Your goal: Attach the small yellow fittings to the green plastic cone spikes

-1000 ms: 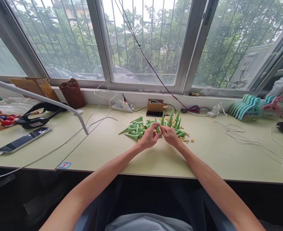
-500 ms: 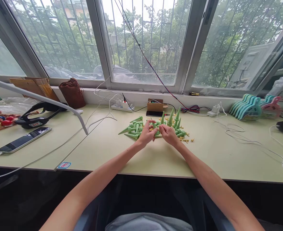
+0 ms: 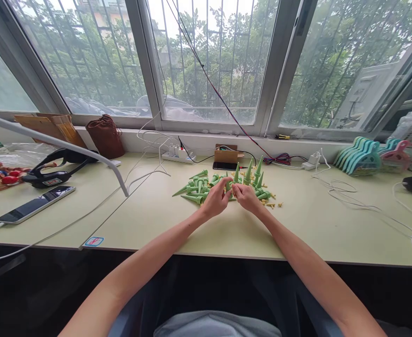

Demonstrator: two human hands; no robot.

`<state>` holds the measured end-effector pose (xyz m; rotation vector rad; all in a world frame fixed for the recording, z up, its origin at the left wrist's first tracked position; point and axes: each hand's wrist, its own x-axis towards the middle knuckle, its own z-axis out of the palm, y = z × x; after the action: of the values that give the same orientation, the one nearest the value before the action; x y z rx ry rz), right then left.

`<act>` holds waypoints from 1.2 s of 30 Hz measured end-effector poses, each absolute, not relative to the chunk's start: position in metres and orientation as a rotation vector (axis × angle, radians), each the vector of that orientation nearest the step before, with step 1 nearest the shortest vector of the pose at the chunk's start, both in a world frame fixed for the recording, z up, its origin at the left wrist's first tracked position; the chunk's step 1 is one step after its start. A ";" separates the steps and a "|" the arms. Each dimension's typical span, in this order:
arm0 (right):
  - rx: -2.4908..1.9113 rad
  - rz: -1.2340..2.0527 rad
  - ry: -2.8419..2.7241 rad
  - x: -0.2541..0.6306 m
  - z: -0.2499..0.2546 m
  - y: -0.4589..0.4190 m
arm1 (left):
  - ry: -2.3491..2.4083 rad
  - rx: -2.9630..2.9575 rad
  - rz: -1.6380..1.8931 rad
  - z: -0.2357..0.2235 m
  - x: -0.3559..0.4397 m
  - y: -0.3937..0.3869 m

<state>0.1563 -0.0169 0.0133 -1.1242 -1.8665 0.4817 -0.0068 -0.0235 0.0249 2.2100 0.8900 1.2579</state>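
My left hand (image 3: 215, 200) is closed round a green plastic watering spike (image 3: 227, 184), its thumb and fingers on either side. Right beside it, my right hand (image 3: 247, 196) is curled in a pinch; what its fingertips hold is hidden. To the left lies a pile of green spikes (image 3: 191, 189), most on their sides. Behind my right hand several green spikes (image 3: 248, 174) stand point up. Small yellow plastic pieces (image 3: 271, 205) are scattered to the right of that hand and among the spikes.
A phone (image 3: 225, 165) rests before a small cardboard box (image 3: 226, 153) at the back. A white power strip (image 3: 177, 157) and cables lie along the wall. Left are another phone (image 3: 35, 204) and a black strap headset (image 3: 51, 175); right, teal hangers (image 3: 358, 157).
My left hand has turned slightly and shifted a little, and the spike in it now stands more upright beside my right fingers. My right hand has hardly moved.
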 end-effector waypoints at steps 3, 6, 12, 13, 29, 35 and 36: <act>-1.122 0.491 -1.847 0.156 0.013 -0.017 | 0.895 2.199 1.271 0.026 -0.006 -0.024; -1.140 0.497 -1.796 0.157 0.013 -0.016 | 0.901 2.112 1.316 0.027 -0.004 -0.026; -1.162 0.485 -1.638 0.160 0.011 -0.013 | 0.916 1.809 1.426 0.030 -0.001 -0.024; -1.162 0.480 -1.628 0.160 0.011 -0.013 | 0.937 1.738 1.419 0.031 -0.002 -0.023; -1.084 0.489 -1.763 0.158 0.014 -0.020 | 0.766 1.108 0.907 0.034 -0.008 -0.016; -1.108 0.483 -1.776 0.160 0.011 -0.018 | 0.759 1.114 0.897 0.033 -0.009 -0.015; -1.111 0.477 -1.781 0.161 0.011 -0.017 | 0.761 1.127 0.898 0.033 -0.010 -0.015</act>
<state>0.1607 -0.0174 0.0111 -1.1114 -1.7809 0.4772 -0.0096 -0.0153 0.0329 1.1265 0.7612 0.8976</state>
